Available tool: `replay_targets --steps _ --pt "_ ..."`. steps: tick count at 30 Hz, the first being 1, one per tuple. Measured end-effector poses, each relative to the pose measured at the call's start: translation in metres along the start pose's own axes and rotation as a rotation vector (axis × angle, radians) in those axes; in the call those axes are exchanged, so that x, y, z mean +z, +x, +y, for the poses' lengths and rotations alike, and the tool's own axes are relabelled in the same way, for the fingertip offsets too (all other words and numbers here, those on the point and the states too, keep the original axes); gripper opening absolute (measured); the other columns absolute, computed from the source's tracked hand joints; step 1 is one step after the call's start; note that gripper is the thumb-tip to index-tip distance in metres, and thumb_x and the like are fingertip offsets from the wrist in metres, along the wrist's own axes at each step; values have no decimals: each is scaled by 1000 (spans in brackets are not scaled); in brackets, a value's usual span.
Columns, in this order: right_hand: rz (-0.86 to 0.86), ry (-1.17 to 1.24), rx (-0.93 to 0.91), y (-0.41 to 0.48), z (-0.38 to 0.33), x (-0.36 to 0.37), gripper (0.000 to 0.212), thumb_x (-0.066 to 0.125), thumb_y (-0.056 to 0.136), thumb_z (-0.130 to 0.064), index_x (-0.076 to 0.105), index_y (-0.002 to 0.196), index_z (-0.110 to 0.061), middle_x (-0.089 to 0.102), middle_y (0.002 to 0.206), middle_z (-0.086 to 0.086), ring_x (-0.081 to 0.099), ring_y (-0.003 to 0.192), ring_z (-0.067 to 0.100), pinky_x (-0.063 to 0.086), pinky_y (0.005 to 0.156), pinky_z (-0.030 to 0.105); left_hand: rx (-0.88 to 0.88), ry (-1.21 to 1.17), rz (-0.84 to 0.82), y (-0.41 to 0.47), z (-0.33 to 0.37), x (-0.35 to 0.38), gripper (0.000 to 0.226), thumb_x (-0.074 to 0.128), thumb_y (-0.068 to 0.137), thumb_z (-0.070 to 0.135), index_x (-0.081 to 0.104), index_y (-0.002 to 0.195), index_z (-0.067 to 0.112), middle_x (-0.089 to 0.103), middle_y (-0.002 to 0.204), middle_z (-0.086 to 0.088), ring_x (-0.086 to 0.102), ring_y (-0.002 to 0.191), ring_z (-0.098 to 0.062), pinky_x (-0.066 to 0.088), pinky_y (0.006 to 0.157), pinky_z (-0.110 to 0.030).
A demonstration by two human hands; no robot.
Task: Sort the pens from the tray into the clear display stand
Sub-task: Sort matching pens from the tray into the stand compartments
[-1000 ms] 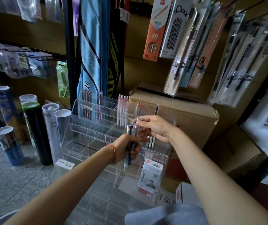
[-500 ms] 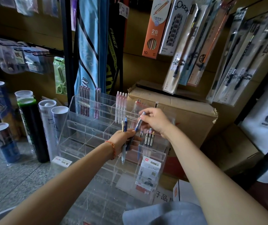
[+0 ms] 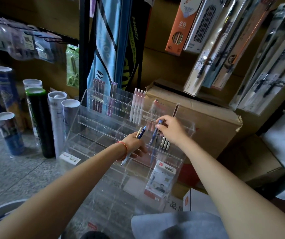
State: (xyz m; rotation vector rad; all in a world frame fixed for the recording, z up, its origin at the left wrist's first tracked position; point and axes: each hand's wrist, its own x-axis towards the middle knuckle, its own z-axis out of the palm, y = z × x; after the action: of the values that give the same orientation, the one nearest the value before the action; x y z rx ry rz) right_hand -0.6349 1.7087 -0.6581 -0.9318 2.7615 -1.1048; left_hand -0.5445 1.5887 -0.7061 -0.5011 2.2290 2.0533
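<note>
My right hand pinches a blue pen by its top, tilted into a right-side compartment of the clear display stand. My left hand grips two more pens just before the stand's middle tiers.

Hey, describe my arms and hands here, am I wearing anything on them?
Both arms are bare as far as the picture shows: no sleeves, gloves or watch. The left hand has a thin red string bracelet round its wrist. The right hand wears nothing, and no rings show on either.
</note>
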Motion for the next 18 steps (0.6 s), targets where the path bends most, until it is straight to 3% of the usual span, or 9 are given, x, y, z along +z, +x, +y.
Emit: replay_targets --steps 2,7,9,12,15,18 --pt "-57 -57 19 2 2 2 10 57 89 -10 60 95 -18 63 98 7 62 84 25 52 76 38 -6 22 -7 1 -1 -2 44 49 87 -3 42 125 18 64 70 -6 56 53 -15 44 53 -23" --pt "-97 -154 37 6 1 11 12 57 90 -12 63 100 -14 64 100 5 57 86 18 40 66 23 -30 0 -11 4 0 -6 55 49 86 -4 38 133 22 65 62 -4 55 50 -15 44 52 -23" --pt "-109 -219 58 6 1 16 14 58 89 -12 64 102 -12 63 103 5 55 88 17 39 68 22 -35 -7 -16 5 1 -6 55 47 88 -3 36 136 22 65 68 -7 54 54 -17 44 53 -24" --pt "-142 -357 78 5 3 22 14 61 88 -13 65 101 -12 64 101 8 55 86 20 40 73 23 -35 -1 -25 6 1 -8 58 44 89 -1 31 140 24 66 74 -9 55 57 -17 45 54 -25" --pt "-198 -560 65 5 0 25 23 59 89 -14 64 112 -16 64 108 9 56 85 23 42 72 26 -29 -5 -36 7 2 -12 59 41 92 1 27 144 27 68 64 -3 56 57 -17 47 57 -27" --pt "-257 -665 77 5 -5 27 34 56 90 -9 58 123 -17 60 119 9 58 100 27 46 82 32 -29 -10 -46 4 4 -14 58 41 93 3 27 144 27 67 57 1 57 49 -12 49 54 -25"
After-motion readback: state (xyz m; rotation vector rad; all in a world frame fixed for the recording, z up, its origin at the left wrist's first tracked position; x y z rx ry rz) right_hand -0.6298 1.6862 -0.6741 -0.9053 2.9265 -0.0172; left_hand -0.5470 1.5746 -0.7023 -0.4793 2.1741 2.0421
